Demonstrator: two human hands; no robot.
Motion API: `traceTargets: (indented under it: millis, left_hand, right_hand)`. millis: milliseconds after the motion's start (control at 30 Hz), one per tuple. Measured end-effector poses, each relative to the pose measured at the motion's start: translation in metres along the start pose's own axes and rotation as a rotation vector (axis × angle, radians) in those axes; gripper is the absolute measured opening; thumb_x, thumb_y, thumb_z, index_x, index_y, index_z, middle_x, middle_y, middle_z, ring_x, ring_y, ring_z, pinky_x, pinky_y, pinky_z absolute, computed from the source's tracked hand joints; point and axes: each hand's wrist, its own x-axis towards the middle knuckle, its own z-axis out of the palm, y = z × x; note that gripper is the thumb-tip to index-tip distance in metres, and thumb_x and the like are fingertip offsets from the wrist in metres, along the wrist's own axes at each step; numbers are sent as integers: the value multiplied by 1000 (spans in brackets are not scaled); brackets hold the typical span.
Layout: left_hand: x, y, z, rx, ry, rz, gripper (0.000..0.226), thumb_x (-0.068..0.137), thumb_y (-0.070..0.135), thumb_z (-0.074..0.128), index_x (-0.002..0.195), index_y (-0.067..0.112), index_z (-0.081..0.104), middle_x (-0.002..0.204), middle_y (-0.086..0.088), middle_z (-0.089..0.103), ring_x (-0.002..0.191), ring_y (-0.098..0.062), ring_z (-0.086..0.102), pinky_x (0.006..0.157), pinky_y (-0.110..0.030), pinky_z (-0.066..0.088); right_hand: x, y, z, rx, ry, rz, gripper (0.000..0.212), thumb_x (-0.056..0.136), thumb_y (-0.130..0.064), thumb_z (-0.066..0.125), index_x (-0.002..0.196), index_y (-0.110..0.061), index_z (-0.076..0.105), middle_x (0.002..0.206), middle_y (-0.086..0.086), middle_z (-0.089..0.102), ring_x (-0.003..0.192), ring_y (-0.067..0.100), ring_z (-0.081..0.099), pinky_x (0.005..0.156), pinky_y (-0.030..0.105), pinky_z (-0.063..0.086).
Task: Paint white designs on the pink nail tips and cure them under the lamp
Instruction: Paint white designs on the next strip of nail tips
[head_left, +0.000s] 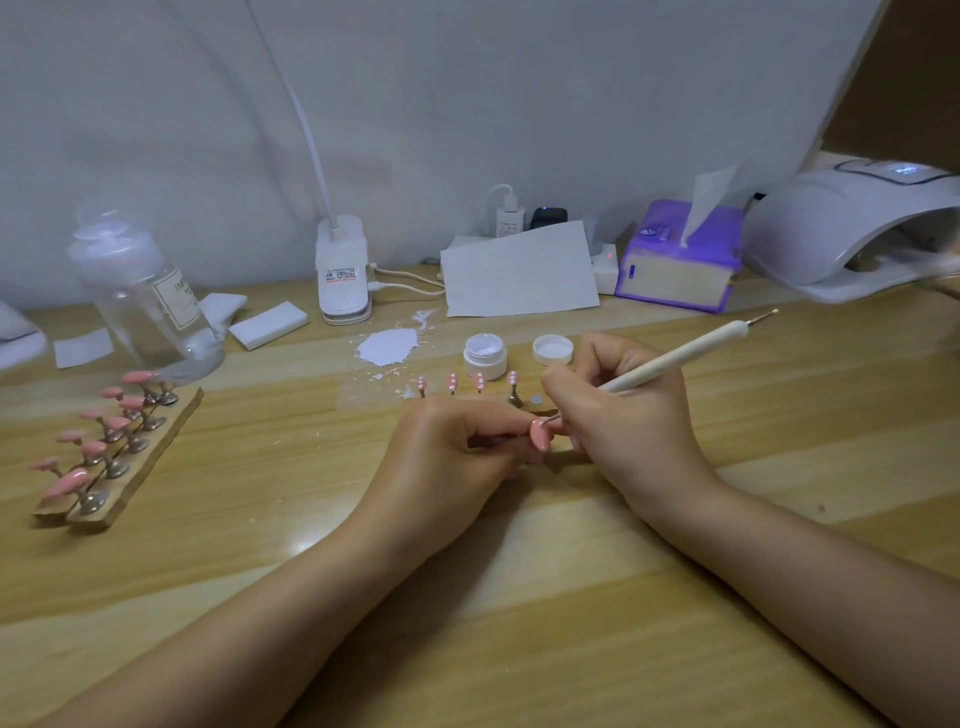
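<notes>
1. Containers ring the small white gel pot, which stands open with white gel inside; left of it lies a clear pump bottle, tilted and holding clear liquid, while its lid rests just to the right, hollow side up.
2. Purple tissue pack, beyond and right of the pot, has one tissue standing out of its slot; farther right, the white curing lamp sits with its mouth open toward the desk.
3. Wooden desk carries a splash of white paint just left of the pot and a wooden rack of plain pink tips well to the left; white fabric backs the desk.
4. Four dotted tips, each bearing white dots, stand in a row on small stands just in front of the pot.
5. Left hand, in front of the pot, pinches the stand of a pink nail tip, whose long axis runs roughly up-and-down in view, its face turned toward the camera.
6. Right hand grips a white dotting pen, its long axis slanting from upper right down to lower left, the fine point touching the held tip's upper end.
</notes>
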Motion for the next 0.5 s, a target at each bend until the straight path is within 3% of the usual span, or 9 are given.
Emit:
traceTargets:
  millis: [100,500]
  left_hand:
    - [0,0,0,-7,2,-1,16,77,-3,67,77,11,75,73,-5,71,61,-5,53,61,-32,50]
    - [0,0,0,20,-8,25,13,78,-2,67,76,9,75,69,-2,70,54,3,47,58,-22,44]
  right_hand:
    - [-1,-2,1,-21,-6,-10,36,73,8,53,53,-2,25,39,3,24,26,3,44,40,26,36]
    - [-2,-2,2,-32,1,-8,34,73,9,52,52,1,26,41,5,23,26,2,43,41,30,35]
